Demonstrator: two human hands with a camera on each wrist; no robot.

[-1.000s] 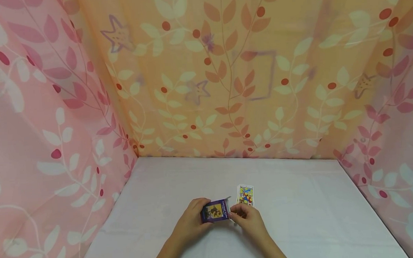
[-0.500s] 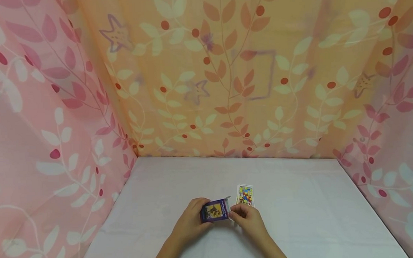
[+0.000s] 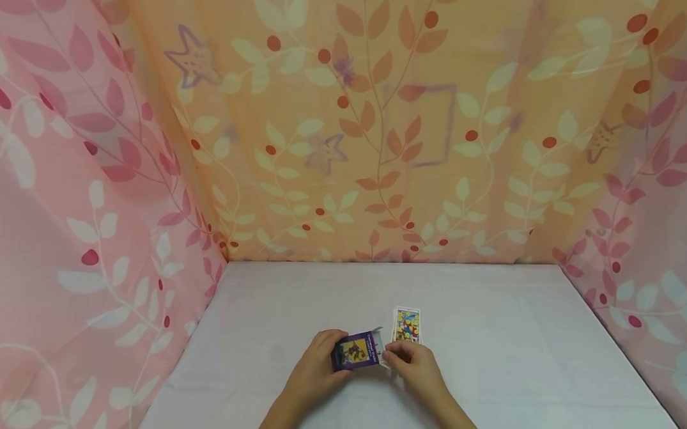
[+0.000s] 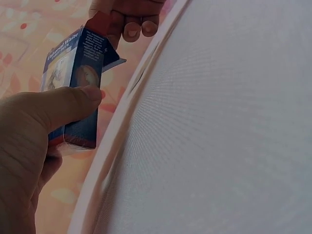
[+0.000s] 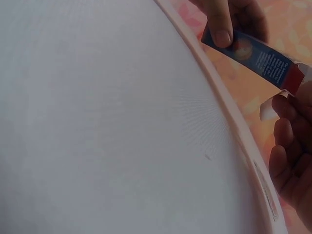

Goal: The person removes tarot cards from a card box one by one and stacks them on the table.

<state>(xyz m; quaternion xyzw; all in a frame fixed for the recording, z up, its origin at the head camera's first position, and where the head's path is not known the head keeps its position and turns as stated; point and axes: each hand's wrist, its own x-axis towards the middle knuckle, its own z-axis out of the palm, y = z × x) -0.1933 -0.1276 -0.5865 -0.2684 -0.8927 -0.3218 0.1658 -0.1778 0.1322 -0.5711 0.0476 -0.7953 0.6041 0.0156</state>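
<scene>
My left hand [image 3: 313,374] grips a dark blue-purple tarot card box [image 3: 355,351], thumb along its near side and fingers behind. The box lies tilted in the air, its open end facing right with flaps folded out; a side flap [image 4: 114,62] shows in the left wrist view. My right hand [image 3: 416,368] pinches a whitish card [image 3: 379,344] with red marks that sticks out of the open end; the fingers partly hide it. Just behind the right hand, a small stack of tarot cards [image 3: 408,323] lies face up, its near end covered by the fingers.
A white-covered table [image 3: 499,348] spreads around the hands. Orange leaf-patterned curtain [image 3: 374,123] closes off the back, and pink patterned curtains [image 3: 92,251] hang at both sides.
My right hand has shifted slightly right, away from the box. More of the whitish card shows between the open end and the fingers. The card stack has stayed put.
</scene>
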